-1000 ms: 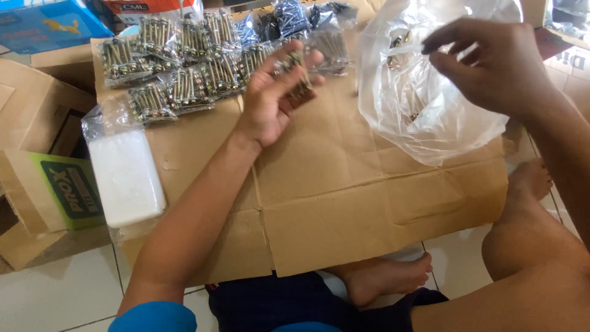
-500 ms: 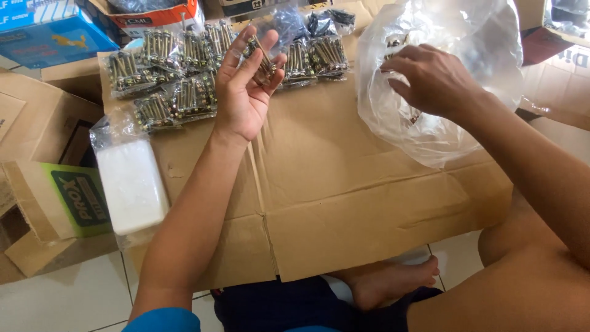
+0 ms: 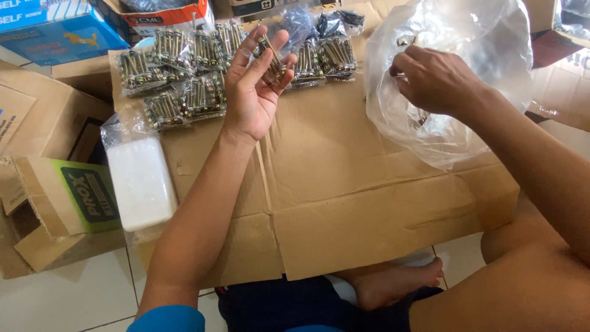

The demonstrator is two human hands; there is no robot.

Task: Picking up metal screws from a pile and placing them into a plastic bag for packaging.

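My left hand (image 3: 253, 86) is raised palm up over the flattened cardboard (image 3: 344, 184), with a few metal anchor bolts (image 3: 271, 56) lying across its fingers. My right hand (image 3: 433, 80) reaches into a large clear plastic bag (image 3: 442, 37) at the right and pinches something inside; what it pinches is too small to make out. Behind my left hand lie several small clear packets of bolts (image 3: 184, 67) in rows on the cardboard.
A stack of small white plastic bags (image 3: 140, 178) lies at the cardboard's left edge. Open cardboard boxes (image 3: 43, 203) stand to the left, a blue box (image 3: 55, 31) at the back left. My bare foot (image 3: 399, 284) and knee (image 3: 534, 283) rest on the tiled floor.
My left hand lifted the bolts and turned palm up. My right hand moved down and left into the clear bag's mouth.
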